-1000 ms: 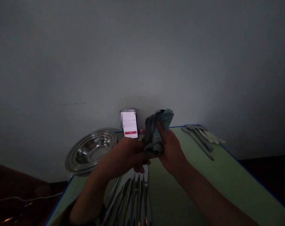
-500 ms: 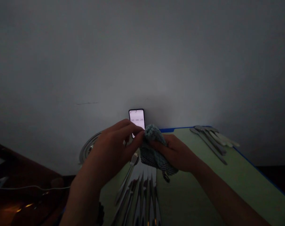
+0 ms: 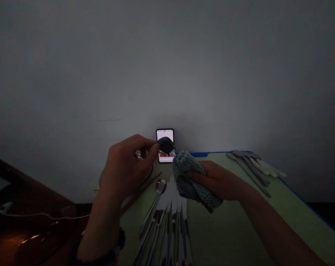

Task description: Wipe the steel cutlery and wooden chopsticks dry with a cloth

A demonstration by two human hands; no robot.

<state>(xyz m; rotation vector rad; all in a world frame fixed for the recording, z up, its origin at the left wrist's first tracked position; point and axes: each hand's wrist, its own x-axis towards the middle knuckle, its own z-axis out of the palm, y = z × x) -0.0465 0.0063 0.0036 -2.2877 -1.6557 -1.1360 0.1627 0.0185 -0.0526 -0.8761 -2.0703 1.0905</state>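
A spoon (image 3: 166,146) is held up in front of the phone, its dark bowl pointing left. My left hand (image 3: 128,162) pinches the rim of the bowl between thumb and fingertips. A knitted grey-green cloth (image 3: 188,177) is bunched in my right hand (image 3: 218,181), its fingers closed. The cloth covers the spoon's handle, so most of that handle is hidden. Below my hands, several table knives (image 3: 171,229) lie in a row on the pale green table (image 3: 225,229), with another spoon (image 3: 161,186) at their left.
The lit phone (image 3: 165,159) leans upright against the grey wall (image 3: 184,66). Several spoons and white-handled pieces (image 3: 250,162) lie at the back right. A round metal dish (image 3: 101,179) is partly hidden behind my left hand. A white cable (image 3: 45,215) runs at the lower left.
The spoon's bowl has come into view between my hands. My right hand and the cloth have moved right, away from my left fingertips.
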